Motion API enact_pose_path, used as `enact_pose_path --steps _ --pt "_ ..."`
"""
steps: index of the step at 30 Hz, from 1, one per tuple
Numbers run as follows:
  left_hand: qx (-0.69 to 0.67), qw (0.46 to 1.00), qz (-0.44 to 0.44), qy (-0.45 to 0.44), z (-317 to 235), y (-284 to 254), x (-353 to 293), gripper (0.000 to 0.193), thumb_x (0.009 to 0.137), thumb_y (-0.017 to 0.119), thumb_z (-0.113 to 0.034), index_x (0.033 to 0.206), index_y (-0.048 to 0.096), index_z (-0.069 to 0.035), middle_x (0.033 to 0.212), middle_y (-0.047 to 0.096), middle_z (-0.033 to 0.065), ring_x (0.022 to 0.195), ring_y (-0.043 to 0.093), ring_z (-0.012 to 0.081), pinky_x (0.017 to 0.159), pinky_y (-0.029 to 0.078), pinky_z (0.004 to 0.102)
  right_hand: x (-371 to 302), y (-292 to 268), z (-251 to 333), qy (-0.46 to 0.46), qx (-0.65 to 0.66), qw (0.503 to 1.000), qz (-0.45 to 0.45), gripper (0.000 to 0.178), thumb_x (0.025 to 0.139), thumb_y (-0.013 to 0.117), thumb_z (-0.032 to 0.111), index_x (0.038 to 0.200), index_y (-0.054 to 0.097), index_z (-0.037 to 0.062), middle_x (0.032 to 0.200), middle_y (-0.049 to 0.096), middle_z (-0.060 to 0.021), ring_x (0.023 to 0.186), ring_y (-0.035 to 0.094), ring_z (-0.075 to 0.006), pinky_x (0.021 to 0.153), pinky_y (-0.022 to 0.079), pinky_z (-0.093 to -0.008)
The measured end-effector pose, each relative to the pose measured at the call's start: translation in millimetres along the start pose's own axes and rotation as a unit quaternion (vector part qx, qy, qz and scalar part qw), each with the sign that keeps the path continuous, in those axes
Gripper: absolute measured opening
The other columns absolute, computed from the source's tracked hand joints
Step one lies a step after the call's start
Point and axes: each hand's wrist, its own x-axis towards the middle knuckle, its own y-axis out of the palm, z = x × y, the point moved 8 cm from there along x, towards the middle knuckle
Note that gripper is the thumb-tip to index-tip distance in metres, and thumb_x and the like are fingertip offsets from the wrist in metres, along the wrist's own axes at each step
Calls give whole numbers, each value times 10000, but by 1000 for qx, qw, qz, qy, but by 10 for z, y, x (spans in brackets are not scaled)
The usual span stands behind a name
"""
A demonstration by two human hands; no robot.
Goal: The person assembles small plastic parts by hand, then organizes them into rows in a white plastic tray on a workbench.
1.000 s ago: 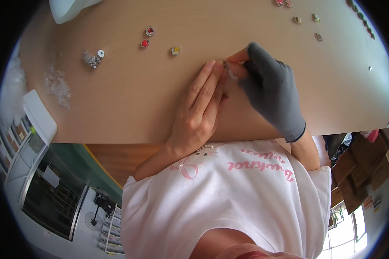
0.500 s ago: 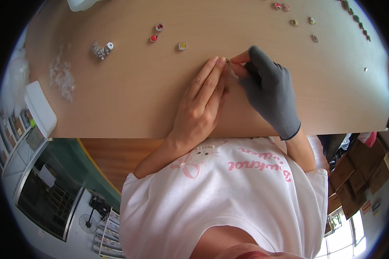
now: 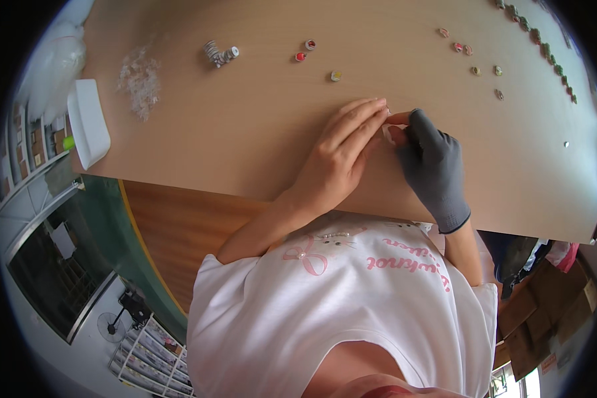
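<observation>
My left hand (image 3: 338,149) is bare and rests palm down, its long fingers straight and pressed together. Their tips meet the right fingertips over a tiny piece, mostly hidden. My right hand (image 3: 434,169) wears a grey glove that leaves the thumb and forefinger tips bare, and those two pinch at the same spot. A whitish, see-through scrap (image 3: 389,135) shows by the right thumb; its kind is unclear. Beyond the hands lie small round pieces: a yellow one (image 3: 336,76), a red one (image 3: 301,58) and a dark red one (image 3: 310,44).
Several similar small pieces (image 3: 476,70) lie at the far right, near a row of green pieces (image 3: 545,50). Far left are stacked silvery discs (image 3: 221,56), clear plastic scraps (image 3: 139,83) and a white tray (image 3: 89,126) at the table edge. A tiny white bit (image 3: 566,144) lies right.
The whole view has turned and shifted, so the table and its pieces sit differently in it. Both hands stay together at the tiny piece, with the right forefinger now stretched straighter toward the left fingertips.
</observation>
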Motion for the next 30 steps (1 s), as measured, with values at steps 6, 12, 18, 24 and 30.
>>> enact_pose_path --steps 6,12,18,24,30 --pt "220 973 -62 -6 169 -380 120 423 879 650 -18 1295 581 18 1343 568 113 1284 487 334 1043 430 427 161 -273 -64 50 -38 993 -103 78 916 643 130 944 599 73 629 619 -85 550 617 -259 509 450 -349" --pt "215 976 13 12 180 -234 -22 467 827 658 -31 1281 575 40 1372 515 146 1285 469 342 1027 437 444 216 130 158 -32 58 993 99 101 917 637 140 948 597 52 681 652 -118 599 650 -269 545 479 -339" --pt "121 992 25 5 61 -222 -131 380 751 640 110 1091 724 -37 1310 583 121 1234 521 309 989 471 406 280 -196 -81 41 -9 999 -33 106 921 630 134 981 611 48 700 665 -106 620 665 -241 575 498 -329" --pt "57 996 -63 19 16 -322 -173 356 683 656 159 984 741 -10 1094 678 103 1030 630 298 842 548 373 108 60 0 77 143 985 60 95 905 645 94 981 625 41 707 659 -103 593 644 -223 561 481 -301" --pt "146 985 -87 31 -127 -241 -240 291 669 773 79 950 722 24 983 674 104 925 638 282 742 547 357 66 137 64 39 116 990 67 81 895 653 84 964 628 50 707 656 -101 564 631 -228 532 466 -310"
